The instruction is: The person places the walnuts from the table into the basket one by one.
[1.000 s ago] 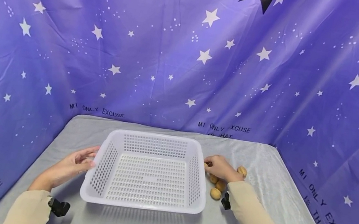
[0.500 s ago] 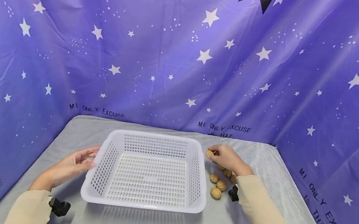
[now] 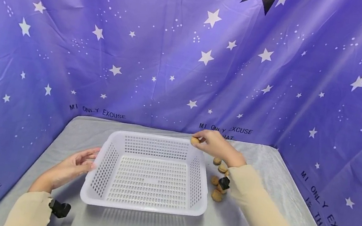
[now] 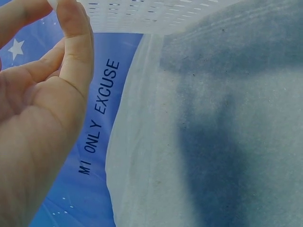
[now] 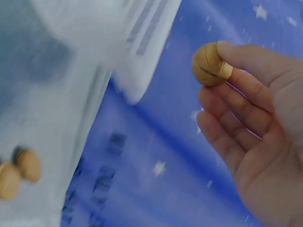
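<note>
Head view: The right hand (image 3: 215, 144) is pinching a walnut (image 3: 194, 141) between thumb and fingertips and is holding it over the far right corner of the white perforated basket (image 3: 144, 203). The remaining fingers are lying loosely curved. The basket is sitting upright near the middle of the worktop (image 3: 256, 218), which is covered in a grey cloth. The left hand (image 3: 70, 169) is resting against the basket's left wall, fingers relaxed and touching the rim, gripping nothing else. A cluster of loose walnuts (image 3: 216, 179) is lying on the worktop just beside the basket's right wall, toward the right edge; the right forearm is partly covering them. Both arms are wearing beige sleeves. A purple star-printed backdrop (image 3: 176, 50) is enclosing the far, left and right edges of the worktop.

Left wrist view: The left hand (image 4: 38, 118) is showing its palm, with the thumb (image 4: 73, 38) extending upward and touching the basket (image 4: 156, 14) at its rim. The grey worktop (image 4: 213, 142) is filling the rest of the picture, and the backdrop (image 4: 94, 142) is visible past its edge.

Right wrist view: The right hand (image 5: 255, 123) is holding the walnut (image 5: 209, 65) at the fingertips, the other fingers being nearly straight. The basket (image 5: 118, 47) is appearing blurred below and beside the walnut. Two loose walnuts (image 5: 19, 171) are lying on the worktop (image 5: 42, 118) at the lower left.
</note>
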Action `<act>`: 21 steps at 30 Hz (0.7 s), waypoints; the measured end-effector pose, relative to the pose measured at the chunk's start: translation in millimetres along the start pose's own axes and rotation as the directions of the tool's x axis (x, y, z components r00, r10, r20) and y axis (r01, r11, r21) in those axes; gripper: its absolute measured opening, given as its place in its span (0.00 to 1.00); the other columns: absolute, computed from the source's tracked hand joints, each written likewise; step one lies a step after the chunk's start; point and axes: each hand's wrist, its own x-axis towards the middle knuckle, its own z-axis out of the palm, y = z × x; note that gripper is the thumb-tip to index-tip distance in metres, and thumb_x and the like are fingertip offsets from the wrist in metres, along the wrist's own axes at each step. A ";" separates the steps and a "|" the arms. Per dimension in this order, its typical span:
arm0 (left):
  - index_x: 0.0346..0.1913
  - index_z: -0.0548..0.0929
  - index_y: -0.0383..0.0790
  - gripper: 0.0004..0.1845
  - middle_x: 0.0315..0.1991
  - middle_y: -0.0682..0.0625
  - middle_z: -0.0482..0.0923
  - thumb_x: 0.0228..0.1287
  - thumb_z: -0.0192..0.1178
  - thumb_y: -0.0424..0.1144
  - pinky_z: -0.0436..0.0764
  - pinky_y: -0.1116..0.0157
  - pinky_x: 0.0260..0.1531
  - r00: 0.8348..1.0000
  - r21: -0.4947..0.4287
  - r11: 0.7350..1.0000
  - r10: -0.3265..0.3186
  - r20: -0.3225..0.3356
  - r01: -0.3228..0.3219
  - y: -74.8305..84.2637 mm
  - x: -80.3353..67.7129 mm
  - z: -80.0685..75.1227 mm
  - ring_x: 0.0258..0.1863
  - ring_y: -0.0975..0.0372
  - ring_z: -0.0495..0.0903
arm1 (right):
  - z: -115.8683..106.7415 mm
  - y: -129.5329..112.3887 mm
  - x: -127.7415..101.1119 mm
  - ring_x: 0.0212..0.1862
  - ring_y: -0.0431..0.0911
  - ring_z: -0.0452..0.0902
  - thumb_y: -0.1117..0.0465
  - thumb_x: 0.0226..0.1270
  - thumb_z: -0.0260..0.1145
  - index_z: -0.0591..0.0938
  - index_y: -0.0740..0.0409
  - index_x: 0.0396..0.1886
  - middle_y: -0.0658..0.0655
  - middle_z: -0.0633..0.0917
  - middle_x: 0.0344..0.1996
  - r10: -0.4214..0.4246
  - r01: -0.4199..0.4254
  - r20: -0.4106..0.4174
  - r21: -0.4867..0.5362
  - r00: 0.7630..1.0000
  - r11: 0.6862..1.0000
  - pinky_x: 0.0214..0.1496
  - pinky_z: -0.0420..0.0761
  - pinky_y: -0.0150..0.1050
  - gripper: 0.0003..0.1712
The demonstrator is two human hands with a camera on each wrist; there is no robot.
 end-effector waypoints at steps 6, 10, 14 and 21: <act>0.77 0.47 0.26 0.37 0.66 0.31 0.64 0.73 0.54 0.26 0.79 0.64 0.54 1.000 -0.009 1.000 -0.011 -0.001 0.011 2.7 1.1 0.6 0.54 0.59 0.80 | 15.0 -33.2 34.7 0.49 0.47 0.83 0.60 0.70 0.67 0.84 0.63 0.57 0.59 0.86 0.51 -0.148 0.145 0.092 0.036 0.985 0.989 0.53 0.82 0.39 0.18; 0.77 0.47 0.25 0.37 0.65 0.35 0.66 0.73 0.55 0.26 0.79 0.64 0.54 1.000 -0.021 1.000 -0.001 0.000 0.001 2.4 2.7 1.1 0.53 0.60 0.80 | 34.7 -47.2 54.3 0.47 0.43 0.83 0.61 0.71 0.66 0.85 0.61 0.54 0.56 0.86 0.50 -0.184 0.172 0.138 0.092 0.973 0.981 0.50 0.81 0.33 0.16; 0.76 0.46 0.24 0.36 0.65 0.38 0.68 0.73 0.53 0.25 0.79 0.64 0.55 1.000 -0.044 0.999 0.016 0.011 -0.015 -1.3 2.8 -0.1 0.55 0.59 0.80 | 62.8 -57.6 69.7 0.47 0.40 0.83 0.62 0.70 0.66 0.85 0.59 0.54 0.53 0.86 0.51 -0.187 0.163 0.184 0.141 0.965 0.977 0.51 0.80 0.31 0.15; 0.76 0.47 0.24 0.35 0.64 0.41 0.70 0.73 0.52 0.23 0.79 0.63 0.54 0.999 -0.068 0.997 0.032 0.020 -0.031 -6.7 0.8 -2.1 0.56 0.59 0.79 | 116.2 -74.2 89.2 0.48 0.37 0.82 0.61 0.70 0.67 0.85 0.59 0.56 0.52 0.86 0.52 -0.201 0.169 0.215 0.156 0.956 0.973 0.55 0.77 0.28 0.17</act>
